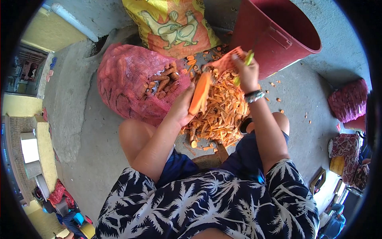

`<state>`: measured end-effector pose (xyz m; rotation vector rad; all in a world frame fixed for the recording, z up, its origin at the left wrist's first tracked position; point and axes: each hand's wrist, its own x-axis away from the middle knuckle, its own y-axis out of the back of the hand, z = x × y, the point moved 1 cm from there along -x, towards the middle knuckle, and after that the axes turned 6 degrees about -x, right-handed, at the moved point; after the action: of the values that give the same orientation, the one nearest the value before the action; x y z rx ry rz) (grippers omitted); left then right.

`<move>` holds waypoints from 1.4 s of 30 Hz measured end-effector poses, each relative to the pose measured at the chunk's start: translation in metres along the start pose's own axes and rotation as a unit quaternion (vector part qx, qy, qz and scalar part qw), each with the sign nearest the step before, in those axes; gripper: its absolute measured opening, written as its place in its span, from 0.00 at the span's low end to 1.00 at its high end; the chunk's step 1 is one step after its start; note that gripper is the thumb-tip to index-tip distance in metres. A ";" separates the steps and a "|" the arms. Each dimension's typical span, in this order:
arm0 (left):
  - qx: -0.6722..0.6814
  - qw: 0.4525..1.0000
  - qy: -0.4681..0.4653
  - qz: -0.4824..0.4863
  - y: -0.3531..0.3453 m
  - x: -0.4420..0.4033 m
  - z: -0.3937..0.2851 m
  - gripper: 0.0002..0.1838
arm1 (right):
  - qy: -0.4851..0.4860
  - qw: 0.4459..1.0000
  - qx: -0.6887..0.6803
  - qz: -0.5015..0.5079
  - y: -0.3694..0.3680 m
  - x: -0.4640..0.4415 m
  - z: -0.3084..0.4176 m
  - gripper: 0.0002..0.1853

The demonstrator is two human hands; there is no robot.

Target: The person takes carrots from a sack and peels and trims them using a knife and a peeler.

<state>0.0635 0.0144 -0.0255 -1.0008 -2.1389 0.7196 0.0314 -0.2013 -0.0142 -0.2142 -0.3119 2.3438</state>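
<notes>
Seen from above, a seated person in a dark shirt with white palm prints is working over a concrete floor. At the center of the frame, the left hand is gripping a smooth, bright orange root, tilted with its upper end leaning right. Just to the right and higher, the right hand is closing around a blurred green tool, which is showing above and below the fist. A red-orange, grid-patterned piece is lying beside its fingers; whether they are holding it, I cannot tell. Below both hands, a heap of orange peelings is spreading. A pink mesh sack is holding brownish roots at left; a yellow-and-orange sack is standing at top center, and a red bin at upper right.
</notes>
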 end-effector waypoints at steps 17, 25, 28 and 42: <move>0.134 0.982 -0.068 -0.116 0.006 -0.015 -0.002 0.21 | -0.038 0.999 0.005 0.034 -0.039 0.081 0.019 0.09; 0.114 0.980 -0.100 -0.127 0.013 -0.020 0.004 0.23 | -0.054 0.998 -0.011 0.031 -0.037 0.078 0.009 0.10; 0.123 0.977 -0.127 -0.120 0.014 -0.021 0.005 0.23 | -0.060 0.997 -0.033 0.029 -0.041 0.081 0.014 0.10; 0.068 0.996 -0.020 0.051 0.011 0.002 0.007 0.21 | -0.023 0.990 0.034 0.132 -0.027 0.037 0.013 0.14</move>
<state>0.0621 0.0207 -0.0367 -1.0351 -2.0550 0.9285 0.0204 -0.1587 0.0033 -0.1790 -0.2378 2.6199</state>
